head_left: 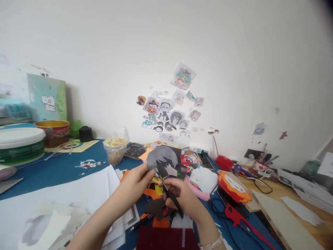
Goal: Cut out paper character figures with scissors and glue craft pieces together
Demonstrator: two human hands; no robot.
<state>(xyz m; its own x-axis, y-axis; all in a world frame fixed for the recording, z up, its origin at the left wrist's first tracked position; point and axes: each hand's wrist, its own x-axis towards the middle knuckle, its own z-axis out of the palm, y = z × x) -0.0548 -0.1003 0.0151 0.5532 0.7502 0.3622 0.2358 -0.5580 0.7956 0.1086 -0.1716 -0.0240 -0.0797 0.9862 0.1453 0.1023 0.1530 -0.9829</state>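
Observation:
My left hand (142, 178) pinches the lower left edge of a grey and black paper cutout (162, 158), which is held up above the table. Black-handled scissors (173, 199) are in my right hand (179, 194), their blades pointing up at the cutout's lower edge, close to my left fingertips. The fingers of my right hand wrap round the handles. Below both hands lie dark and orange paper scraps (154, 208).
White sheets (78, 194) cover the left front of the blue table (62, 170). A plastic cup (115, 151) stands behind them. On the right are a pink tool (197, 191), an orange cutout (234, 187), a red tool (241, 222) and black cable. A dark red block (163, 239) sits at front centre.

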